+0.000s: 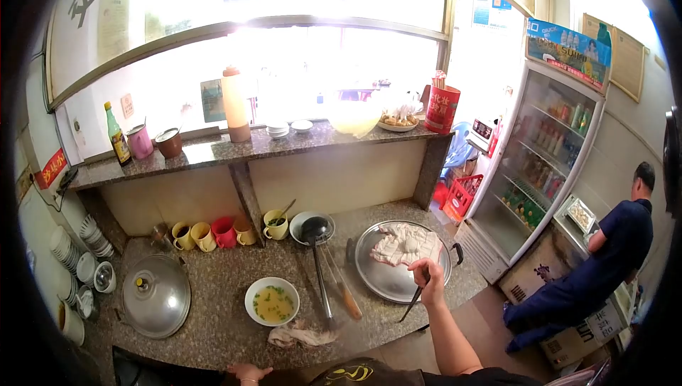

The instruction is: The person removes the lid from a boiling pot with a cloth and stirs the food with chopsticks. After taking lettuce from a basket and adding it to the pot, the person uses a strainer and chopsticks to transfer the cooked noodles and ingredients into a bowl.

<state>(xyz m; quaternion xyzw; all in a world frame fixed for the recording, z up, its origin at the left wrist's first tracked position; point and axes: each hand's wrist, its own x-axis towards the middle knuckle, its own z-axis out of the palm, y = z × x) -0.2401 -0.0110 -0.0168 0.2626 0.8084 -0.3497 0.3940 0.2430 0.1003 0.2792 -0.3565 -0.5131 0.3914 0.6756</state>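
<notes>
My right hand (428, 281) is closed around a thin dark utensil (410, 308), whose lower end points down at the rim of a large round metal lid (369, 272). A crumpled whitish cloth (405, 243) lies on that lid, just beyond my fingers. Low in the view, my left hand (249, 373) rests by the counter's front edge, thumb spread and nothing visible in it. Between my hands stand a white bowl of yellowish soup with green bits (273, 302) and a crumpled rag (302, 336). A black ladle (319, 272) and a wooden-handled tool (349, 301) lie nearby.
A domed pot lid (156, 295) sits left, near stacked bowls (64, 251). Several mugs (203, 237) line the back wall. Bottles and a red container (442, 109) stand on the raised ledge (312, 146). At right, a person in dark blue (604, 265) works beside a drinks fridge (547, 158).
</notes>
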